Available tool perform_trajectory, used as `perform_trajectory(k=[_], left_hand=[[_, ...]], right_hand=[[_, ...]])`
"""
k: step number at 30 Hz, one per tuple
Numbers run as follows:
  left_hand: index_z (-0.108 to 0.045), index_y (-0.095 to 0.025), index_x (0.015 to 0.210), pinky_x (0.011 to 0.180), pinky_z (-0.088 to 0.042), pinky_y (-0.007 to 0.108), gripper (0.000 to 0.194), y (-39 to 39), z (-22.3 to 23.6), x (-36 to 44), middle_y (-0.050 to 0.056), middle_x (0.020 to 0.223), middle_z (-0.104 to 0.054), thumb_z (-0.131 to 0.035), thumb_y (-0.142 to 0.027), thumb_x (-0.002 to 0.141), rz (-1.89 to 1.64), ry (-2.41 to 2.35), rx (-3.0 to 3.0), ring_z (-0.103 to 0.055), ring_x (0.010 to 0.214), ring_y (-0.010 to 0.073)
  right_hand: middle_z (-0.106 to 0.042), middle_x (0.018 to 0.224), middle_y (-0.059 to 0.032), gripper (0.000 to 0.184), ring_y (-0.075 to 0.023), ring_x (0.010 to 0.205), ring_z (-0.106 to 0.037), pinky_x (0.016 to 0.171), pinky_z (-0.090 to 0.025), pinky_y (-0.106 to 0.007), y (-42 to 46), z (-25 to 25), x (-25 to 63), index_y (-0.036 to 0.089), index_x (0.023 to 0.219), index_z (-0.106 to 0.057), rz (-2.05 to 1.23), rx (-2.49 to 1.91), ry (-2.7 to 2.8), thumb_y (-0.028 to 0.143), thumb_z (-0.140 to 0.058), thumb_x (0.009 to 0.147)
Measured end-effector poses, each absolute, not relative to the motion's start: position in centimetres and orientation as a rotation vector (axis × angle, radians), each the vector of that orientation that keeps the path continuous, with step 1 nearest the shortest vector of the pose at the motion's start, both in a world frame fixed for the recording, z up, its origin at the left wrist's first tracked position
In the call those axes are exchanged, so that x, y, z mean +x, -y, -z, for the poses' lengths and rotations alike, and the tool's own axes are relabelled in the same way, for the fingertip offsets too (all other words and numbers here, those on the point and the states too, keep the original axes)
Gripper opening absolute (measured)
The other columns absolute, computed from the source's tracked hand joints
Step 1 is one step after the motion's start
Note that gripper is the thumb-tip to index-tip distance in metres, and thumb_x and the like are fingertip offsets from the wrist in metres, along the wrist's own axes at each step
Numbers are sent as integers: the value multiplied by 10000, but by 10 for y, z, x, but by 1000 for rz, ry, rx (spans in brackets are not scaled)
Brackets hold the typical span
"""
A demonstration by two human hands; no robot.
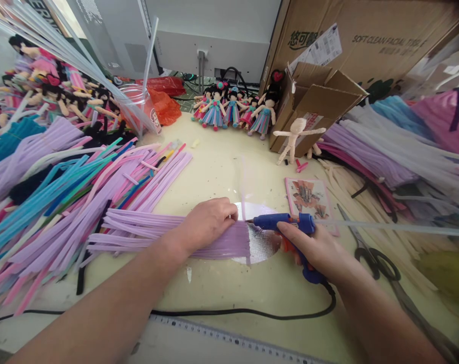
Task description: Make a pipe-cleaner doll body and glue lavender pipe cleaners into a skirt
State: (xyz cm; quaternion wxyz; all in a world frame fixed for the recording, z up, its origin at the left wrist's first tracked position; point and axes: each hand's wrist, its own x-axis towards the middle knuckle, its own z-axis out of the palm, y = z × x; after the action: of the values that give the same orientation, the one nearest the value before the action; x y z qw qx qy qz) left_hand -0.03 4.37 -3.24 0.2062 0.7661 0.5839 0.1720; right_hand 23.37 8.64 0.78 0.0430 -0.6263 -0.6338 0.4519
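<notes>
My right hand [308, 242] is wrapped round a blue glue gun [270, 221] with a long clear glue stick [396, 227] coming out of its back. The gun's tip meets the upper right corner of a flat row of lilac pipe cleaners [233, 240], laid side by side. My left hand [214, 220] rests on that row with its fingers curled together, pressing it down close to the tip. Under the row's right end lies a shiny silver disc [265, 245]. A thin pale pink strip [244, 187] runs up from the row's edge.
Loose pipe cleaners [70, 202] pile up at left, more bundles [396, 136] at right. Small dolls [216, 108], an open carton [316, 96] and a bare doll body [295, 134] stand behind. Scissors [366, 253] lie right; a black cord [233, 312] and ruler [229, 336] cross the front.
</notes>
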Motion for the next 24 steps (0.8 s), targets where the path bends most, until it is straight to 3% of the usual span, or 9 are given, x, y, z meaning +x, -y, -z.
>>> perform_trajectory(k=[24], left_hand=[[-632,-195,859,754,-420,278,93,-43,31,1,-3,881,-620,-546,-169,882,-470,-1644,2132,-567,845,154]], right_hand=[[-518,437,15,463,-102,417,-497,413,-388,-212,-84,-15,233,190,601,-604,-1352,-1892,1889,589,-511,817]])
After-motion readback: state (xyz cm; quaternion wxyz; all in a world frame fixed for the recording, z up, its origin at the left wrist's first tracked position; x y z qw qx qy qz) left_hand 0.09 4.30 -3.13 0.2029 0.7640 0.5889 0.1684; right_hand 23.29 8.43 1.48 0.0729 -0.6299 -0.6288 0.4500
